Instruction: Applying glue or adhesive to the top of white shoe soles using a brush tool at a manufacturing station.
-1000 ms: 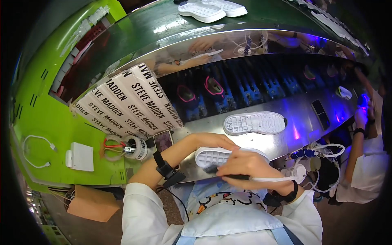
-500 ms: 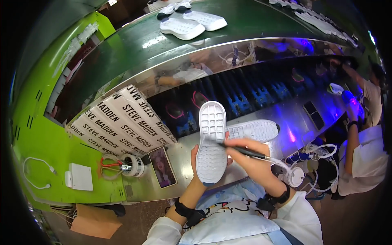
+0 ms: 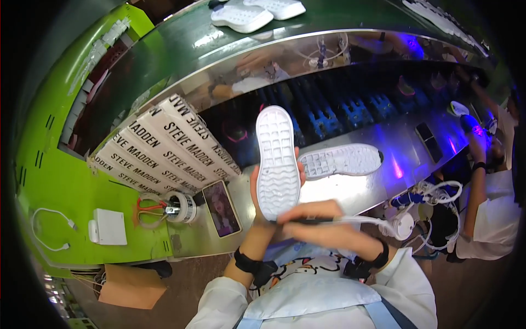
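Clasping 1 white sole (image 3: pixel 276 164), left hand (image 3: pixel 255 187) is mostly hidden; right hand (image 3: pixel 324 226) pinches 1 blurred brush (image 3: pixel 320 221); patterned box's (image 3: pixel 170 148) inside is hidden.

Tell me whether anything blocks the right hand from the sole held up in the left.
Nothing visible does. The right hand, gripping a black-handled brush, is at the lower end of the upheld sole. The left hand is mostly behind it; the second sole lies rightward on the bench.
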A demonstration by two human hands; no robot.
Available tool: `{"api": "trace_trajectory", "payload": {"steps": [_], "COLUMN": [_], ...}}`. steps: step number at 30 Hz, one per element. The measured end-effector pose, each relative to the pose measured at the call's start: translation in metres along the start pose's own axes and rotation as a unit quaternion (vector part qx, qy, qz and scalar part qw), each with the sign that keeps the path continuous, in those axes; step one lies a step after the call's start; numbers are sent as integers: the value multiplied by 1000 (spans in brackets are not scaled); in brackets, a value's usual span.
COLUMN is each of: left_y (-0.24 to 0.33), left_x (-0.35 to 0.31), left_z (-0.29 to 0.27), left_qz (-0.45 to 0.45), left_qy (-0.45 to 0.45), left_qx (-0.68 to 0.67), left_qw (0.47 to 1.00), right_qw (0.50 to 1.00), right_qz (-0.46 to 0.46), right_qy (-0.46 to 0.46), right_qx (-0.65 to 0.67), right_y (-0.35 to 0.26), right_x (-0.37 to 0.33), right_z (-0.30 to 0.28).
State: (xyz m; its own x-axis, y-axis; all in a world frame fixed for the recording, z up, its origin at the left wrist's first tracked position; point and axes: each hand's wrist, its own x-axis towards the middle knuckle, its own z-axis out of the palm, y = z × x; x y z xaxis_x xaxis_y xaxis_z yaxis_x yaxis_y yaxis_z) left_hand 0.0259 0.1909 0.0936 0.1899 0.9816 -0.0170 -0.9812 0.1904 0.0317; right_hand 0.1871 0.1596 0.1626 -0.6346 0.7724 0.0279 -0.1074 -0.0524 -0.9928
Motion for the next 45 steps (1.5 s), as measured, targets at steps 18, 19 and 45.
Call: {"api": "trace_trajectory", "payload": {"steps": [18,19,45], "left_y": [19,17,30], "left_x": [19,18,8], "left_z": [30,36,62], "left_qz": [-312,-329,-283], "left_qy": [-22,2,62], "left_qx": [246,266,690], "left_qw": [918,906,663], "right_qw": [949,950,998], "right_qz": [-178,-186,-32], "right_qy": [-119,-117,-2], "right_qx": [-231,-222,-54], "right_y": [-3,-2,36], "right_x": [-9,-12,-6], "right_z": [-29,-35,-74]}}
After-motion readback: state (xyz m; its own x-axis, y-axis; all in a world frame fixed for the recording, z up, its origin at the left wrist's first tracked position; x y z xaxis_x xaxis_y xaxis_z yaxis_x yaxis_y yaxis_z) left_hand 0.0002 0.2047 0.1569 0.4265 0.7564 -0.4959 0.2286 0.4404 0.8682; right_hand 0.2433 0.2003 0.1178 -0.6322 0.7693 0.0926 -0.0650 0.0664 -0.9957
